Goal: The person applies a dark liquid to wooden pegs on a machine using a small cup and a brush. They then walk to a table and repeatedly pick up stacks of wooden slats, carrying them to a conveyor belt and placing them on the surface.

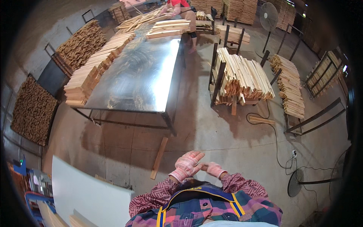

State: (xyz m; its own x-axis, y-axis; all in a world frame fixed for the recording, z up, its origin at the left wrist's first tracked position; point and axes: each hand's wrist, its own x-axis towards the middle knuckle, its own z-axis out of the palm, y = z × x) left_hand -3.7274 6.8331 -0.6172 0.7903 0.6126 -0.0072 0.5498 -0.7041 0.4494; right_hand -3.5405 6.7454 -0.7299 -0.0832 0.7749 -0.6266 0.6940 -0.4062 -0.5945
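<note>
Head view, grey concrete floor (pixel 227 138) beneath knit-gloved left grip (pixel 188 164) and right grip (pixel 214 169), left fingers outstretched, right's closure impossible to tell, flat wooden strip (pixel 159 158) lying left of both, shiny metal-topped bench (pixel 130 77) ahead left, uneven-ended timber stack (pixel 244 73) ahead right

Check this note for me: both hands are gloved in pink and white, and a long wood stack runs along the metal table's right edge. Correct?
Not quite: in the head view, the long wood stack runs along the metal table's left edge. The left hand and right hand are gloved as stated.
</note>
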